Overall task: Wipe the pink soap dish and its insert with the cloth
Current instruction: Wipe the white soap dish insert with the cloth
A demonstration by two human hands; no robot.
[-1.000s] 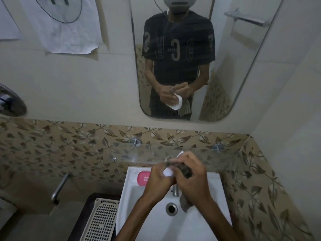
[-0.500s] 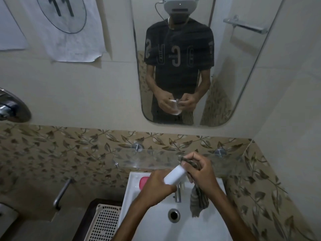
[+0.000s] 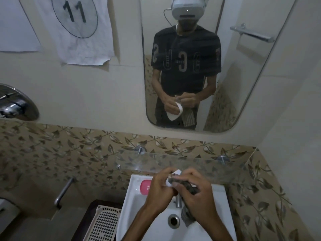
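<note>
Since half a second ago we've drawn both hands together. Left hand [image 3: 160, 187] grips the white insert [image 3: 171, 180]; right hand [image 3: 196, 192] pinches the cloth [image 3: 186, 186] on it. Pink soap dish [image 3: 145, 187] waits at nine o'clock; keep rubbing firmly along edges.

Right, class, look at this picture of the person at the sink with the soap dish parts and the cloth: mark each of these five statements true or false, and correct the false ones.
1. The left hand holds the white insert over the sink. True.
2. The pink soap dish is in the right hand. False: it rests on the sink's back left corner, and no hand holds it.
3. The right hand grips the dark cloth, whose end hangs toward the drain. True.
4. The paper on the wall shows the number 7. False: it shows 11.
5. A perforated basket stands right of the sink. False: it is on the left.
</note>
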